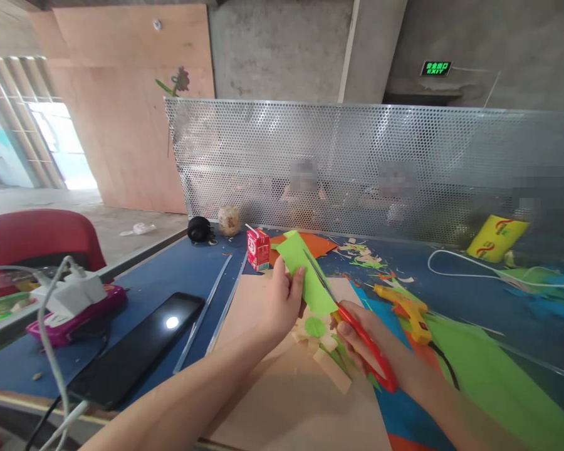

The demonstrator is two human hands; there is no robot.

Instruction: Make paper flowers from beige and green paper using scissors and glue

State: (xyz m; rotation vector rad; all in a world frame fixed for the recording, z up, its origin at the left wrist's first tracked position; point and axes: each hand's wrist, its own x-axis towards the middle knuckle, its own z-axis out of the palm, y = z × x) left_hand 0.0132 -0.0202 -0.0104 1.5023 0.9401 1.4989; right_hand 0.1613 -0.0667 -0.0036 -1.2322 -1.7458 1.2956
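Note:
My left hand (286, 289) is closed on a strip of light green paper (317, 293), thumb on top, holding it above the table. In my right hand (357, 335) is a pair of scissors (369, 351) with red handles. Their blades are parted and lie along the green paper, pointing away from me. Below the hands, a beige sheet (282, 388) carries a small green paper disc (314, 326), beige pieces and green scraps. My right fingers are partly hidden behind the handles.
A red drink carton (258, 249) stands behind my left hand. On the right are a yellow glue gun (407, 310), green sheets (489, 357) and a yellow roll (497, 238). A black phone (138, 347) and a white plug adapter (68, 291) lie left. A perforated metal screen (263, 156) borders the back.

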